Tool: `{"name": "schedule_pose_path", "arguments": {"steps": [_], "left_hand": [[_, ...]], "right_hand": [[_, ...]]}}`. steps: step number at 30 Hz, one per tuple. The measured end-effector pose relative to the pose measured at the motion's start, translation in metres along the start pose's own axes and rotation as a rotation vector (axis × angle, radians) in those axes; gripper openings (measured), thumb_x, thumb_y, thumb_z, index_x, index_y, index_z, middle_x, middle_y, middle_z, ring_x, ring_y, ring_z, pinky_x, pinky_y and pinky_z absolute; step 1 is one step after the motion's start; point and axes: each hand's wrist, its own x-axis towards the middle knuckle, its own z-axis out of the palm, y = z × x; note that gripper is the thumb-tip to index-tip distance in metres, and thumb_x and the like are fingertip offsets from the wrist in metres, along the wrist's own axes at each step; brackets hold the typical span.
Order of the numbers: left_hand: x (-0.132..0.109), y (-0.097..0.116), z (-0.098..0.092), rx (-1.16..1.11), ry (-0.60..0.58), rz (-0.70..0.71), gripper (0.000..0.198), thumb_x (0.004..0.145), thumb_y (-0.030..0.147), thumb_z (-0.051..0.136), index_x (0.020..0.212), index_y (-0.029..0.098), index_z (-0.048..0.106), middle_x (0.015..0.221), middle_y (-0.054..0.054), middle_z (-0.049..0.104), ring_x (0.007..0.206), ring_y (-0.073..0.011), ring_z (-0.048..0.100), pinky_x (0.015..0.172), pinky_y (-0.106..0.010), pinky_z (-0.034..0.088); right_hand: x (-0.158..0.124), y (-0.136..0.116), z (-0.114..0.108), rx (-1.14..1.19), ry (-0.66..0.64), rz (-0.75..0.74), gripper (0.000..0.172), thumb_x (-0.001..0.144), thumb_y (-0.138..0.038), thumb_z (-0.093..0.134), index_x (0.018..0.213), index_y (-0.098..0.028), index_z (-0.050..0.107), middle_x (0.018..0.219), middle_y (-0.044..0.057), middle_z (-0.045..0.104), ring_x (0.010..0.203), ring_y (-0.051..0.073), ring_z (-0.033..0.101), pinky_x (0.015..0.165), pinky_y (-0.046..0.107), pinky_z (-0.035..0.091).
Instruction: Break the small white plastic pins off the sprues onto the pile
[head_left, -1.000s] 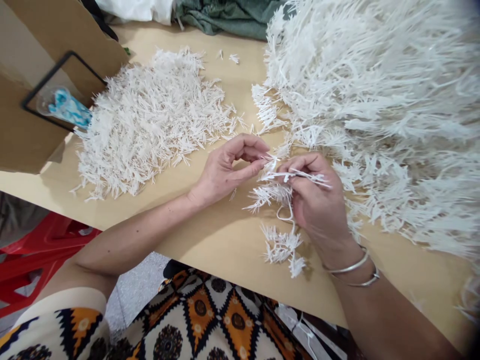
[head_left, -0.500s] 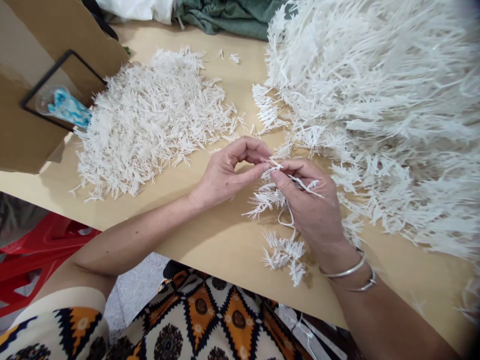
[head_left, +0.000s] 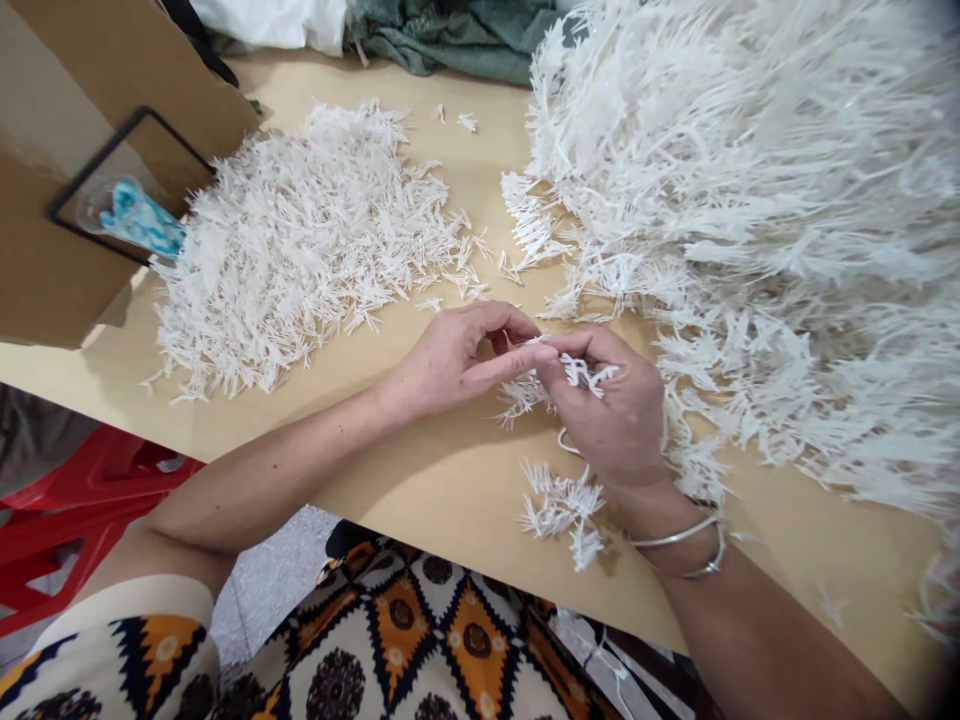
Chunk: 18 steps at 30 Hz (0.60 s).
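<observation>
Fingertips meet over the table as my left hand (head_left: pixel 469 358) and my right hand (head_left: pixel 607 405) pinch a branched white plastic sprig (head_left: pixel 589 374). Its thin stems stick out above my right thumb; the part between the fingertips is mostly hidden. Beneath my hands, more bristly white sprigs (head_left: pixel 525 397) show, linked by a looping white strand. Nearer the table edge lies a small white cluster (head_left: pixel 564 508). To the left spreads a heap of short white pieces (head_left: pixel 315 240). A much larger pile of long white sprigs (head_left: pixel 750 230) fills the right side.
A cardboard box (head_left: pixel 45 240) stands at the left, with a black-framed holder and a clear cup (head_left: pixel 135 215) of blue-and-white material against it. Green cloth (head_left: pixel 450 35) and white cloth (head_left: pixel 277 20) lie at the back. A red plastic stool (head_left: pixel 90 500) is below the table's left edge.
Both hands have moved slightly down, and their fingertips are closer together. The sprig's stems now bunch above my right thumb instead of extending over the back of the hand.
</observation>
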Motion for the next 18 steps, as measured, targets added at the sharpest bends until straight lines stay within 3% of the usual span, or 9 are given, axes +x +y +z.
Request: {"name": "schedule_pose_path", "arguments": {"steps": [6,13,18], "left_hand": [[0.0004,-0.0016,0.0016,-0.008,-0.016,-0.101,0.031,0.098,0.047,0.067,0.100,0.017,0.073,0.085,-0.001,0.075,0.068,-0.0073,0.061,0.063,-0.020,0.045],[0.0010,-0.0065,0.0039,0.348,-0.108,0.045,0.048,0.107,0.057,0.042,0.092,0.018,0.065,0.082,-0.004,0.068,0.073,-0.0133,0.059,0.069,-0.027,0.042],[0.0012,-0.0058,0.0042,0.283,-0.120,0.103,0.039,0.109,0.047,0.043,0.089,0.018,0.061,0.079,-0.002,0.064,0.072,-0.0115,0.057,0.068,-0.024,0.042]], "right_hand": [[-0.0008,0.0031,0.0007,-0.044,0.032,-0.080,0.003,0.088,-0.026,0.071,0.088,-0.023,0.071,0.083,0.002,0.072,0.073,0.018,0.066,0.071,0.036,0.054],[-0.0062,0.0054,0.0038,-0.126,0.080,-0.156,0.005,0.091,-0.024,0.068,0.096,-0.025,0.070,0.094,0.005,0.076,0.090,0.024,0.071,0.091,0.045,0.057],[-0.0045,0.0047,0.0035,-0.150,0.069,-0.223,0.005,0.093,-0.024,0.065,0.095,-0.022,0.069,0.091,0.006,0.074,0.089,0.023,0.070,0.090,0.045,0.056]]}}
